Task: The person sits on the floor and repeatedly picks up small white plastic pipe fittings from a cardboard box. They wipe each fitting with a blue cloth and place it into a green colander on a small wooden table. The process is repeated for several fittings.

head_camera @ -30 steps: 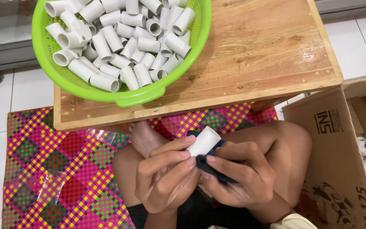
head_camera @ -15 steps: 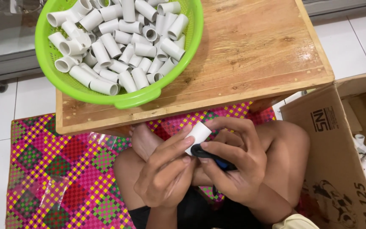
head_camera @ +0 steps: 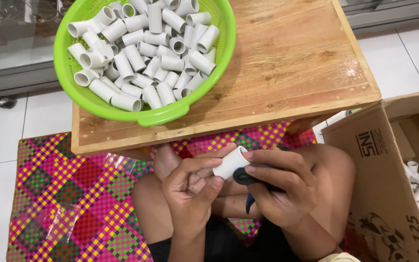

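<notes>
Green basket (head_camera: 98, 104) of white pipe fittings on the wooden tabletop (head_camera: 287, 63), woven mat (head_camera: 59, 194) below; left hand (head_camera: 190, 187), fingers closed on a short white pipe piece (head_camera: 230, 162) above the lap; right hand (head_camera: 280, 187), fingers gripping a dark blue-handled tool (head_camera: 248, 178); cardboard box (head_camera: 384, 160) at right.

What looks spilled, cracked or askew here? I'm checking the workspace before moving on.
Nothing stands out. The white pipe pieces sit inside the green basket on the wooden table; none lie loose. The left hand and right hand hold one white fitting against a dark tool.
</notes>
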